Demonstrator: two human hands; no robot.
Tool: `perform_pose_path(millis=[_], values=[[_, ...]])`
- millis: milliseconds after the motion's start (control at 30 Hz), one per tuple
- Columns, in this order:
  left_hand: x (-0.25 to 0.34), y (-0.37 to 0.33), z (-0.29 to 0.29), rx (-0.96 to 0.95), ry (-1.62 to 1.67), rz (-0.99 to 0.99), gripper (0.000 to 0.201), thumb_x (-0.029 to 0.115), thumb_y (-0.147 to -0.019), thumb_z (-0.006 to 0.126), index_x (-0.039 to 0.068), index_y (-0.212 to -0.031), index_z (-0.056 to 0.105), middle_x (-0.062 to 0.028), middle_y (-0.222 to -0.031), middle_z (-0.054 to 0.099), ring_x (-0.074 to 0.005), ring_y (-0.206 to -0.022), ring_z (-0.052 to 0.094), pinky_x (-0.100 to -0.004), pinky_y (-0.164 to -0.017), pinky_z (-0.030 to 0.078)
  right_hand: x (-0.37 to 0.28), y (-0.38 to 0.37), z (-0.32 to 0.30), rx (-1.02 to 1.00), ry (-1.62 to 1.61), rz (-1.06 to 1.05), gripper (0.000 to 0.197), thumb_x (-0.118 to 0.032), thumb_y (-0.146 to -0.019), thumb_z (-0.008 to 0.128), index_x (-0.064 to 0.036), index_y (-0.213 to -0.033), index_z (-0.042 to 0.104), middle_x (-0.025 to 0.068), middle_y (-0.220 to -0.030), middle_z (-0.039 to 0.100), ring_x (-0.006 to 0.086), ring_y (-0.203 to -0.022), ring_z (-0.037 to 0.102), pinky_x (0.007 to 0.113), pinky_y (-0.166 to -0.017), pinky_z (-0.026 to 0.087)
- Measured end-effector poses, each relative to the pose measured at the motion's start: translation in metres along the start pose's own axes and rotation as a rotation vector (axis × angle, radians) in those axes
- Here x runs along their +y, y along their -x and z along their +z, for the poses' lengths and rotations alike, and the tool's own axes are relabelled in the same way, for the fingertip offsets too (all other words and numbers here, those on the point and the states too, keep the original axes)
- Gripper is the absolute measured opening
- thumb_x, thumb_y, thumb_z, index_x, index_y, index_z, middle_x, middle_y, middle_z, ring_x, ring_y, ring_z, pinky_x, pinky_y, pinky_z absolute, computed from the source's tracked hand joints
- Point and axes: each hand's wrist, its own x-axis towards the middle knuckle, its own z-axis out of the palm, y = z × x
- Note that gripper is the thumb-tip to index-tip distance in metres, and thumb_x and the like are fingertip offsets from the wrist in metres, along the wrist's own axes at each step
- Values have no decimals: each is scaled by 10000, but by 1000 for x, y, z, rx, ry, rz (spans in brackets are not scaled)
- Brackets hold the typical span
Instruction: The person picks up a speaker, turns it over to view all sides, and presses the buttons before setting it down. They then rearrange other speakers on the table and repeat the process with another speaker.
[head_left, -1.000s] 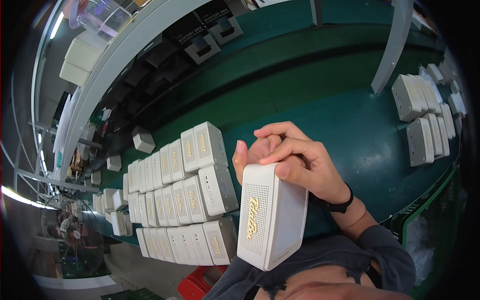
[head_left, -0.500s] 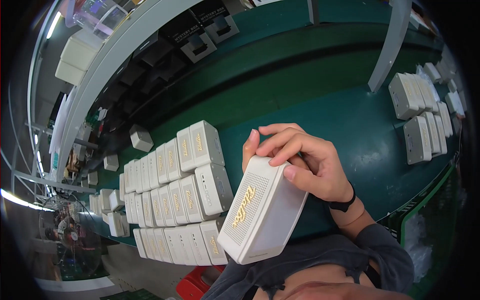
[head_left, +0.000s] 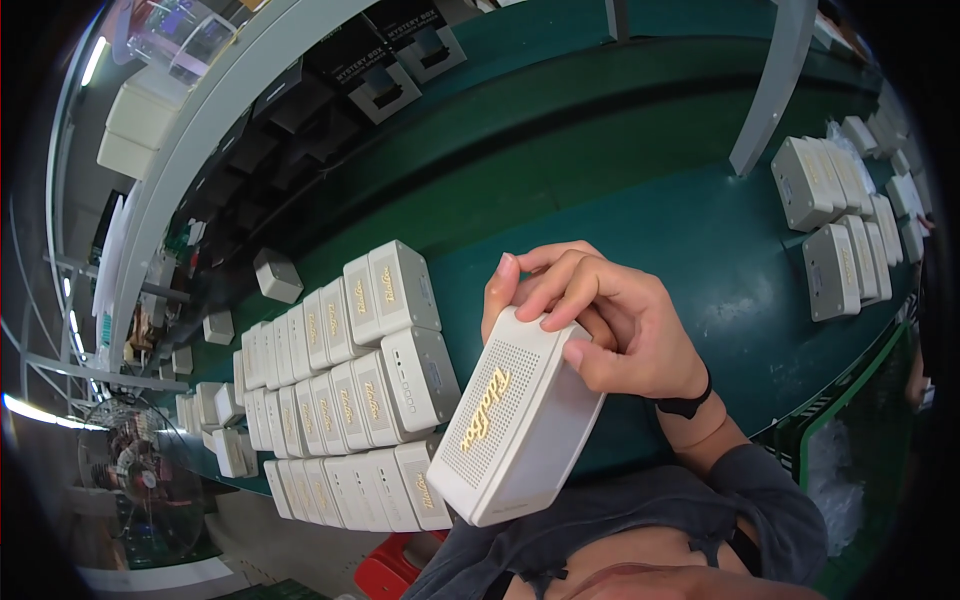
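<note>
A white box-shaped speaker [head_left: 520, 420] with a perforated front and gold script lettering is tilted close in front of me. My right hand [head_left: 625, 325], wearing a black wristband, grips its upper end, with the thumb on the side and fingertips on the top edge. One raised finger of what appears to be my left hand [head_left: 498, 292] shows behind the speaker's upper corner; the rest of that hand is hidden behind it. Left of the held speaker, rows of similar white speakers [head_left: 375, 400] stand packed together on the green table [head_left: 700, 290].
More white speakers [head_left: 845, 265] are grouped at the far right, near a green crate [head_left: 810, 440] with clear plastic in it. Black printed boxes [head_left: 375, 80] stand at the back. A grey post [head_left: 775, 90] rises behind the table. A fan [head_left: 140, 470] and a red stool [head_left: 395, 565] are lower left.
The held speaker and my right hand have shifted very slightly left in view, along with the whole scene. The grip looks the same.
</note>
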Motion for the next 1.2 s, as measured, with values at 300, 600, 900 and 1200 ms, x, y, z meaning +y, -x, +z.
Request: perform_pose_path(millis=[300,600,900,1200], values=[[-2,-5,-1,-23,185,-15,350,390,-839,558,65,-742,473,-21,-807,449,-81,-733,464,-215,-674,402,1,-1,1,25,-31,16,147,-7,-716,545,-6,-859,578,127,-985,608,301,-1197,420,385,-985,351],[-4,-5,-4,-1,173,2,393,405,-860,519,53,-689,479,-27,-819,448,-77,-777,453,-218,-713,397,3,0,-3,13,-18,28,135,-13,-721,545,-11,-853,573,120,-977,611,304,-1199,417,393,-987,348],[-4,-7,-14,-128,247,-31,428,401,-883,483,23,-685,521,-27,-849,450,-72,-803,454,-211,-750,394,2,-1,2,42,-67,24,136,6,-717,537,-11,-848,567,117,-985,602,304,-1198,419,396,-992,347],[-4,-8,-10,64,25,42,441,443,-862,506,37,-690,516,-31,-860,451,-80,-809,472,-224,-740,407,1,0,-1,33,-47,31,125,2,-720,535,-11,-842,558,113,-988,595,301,-1200,415,395,-997,341]])
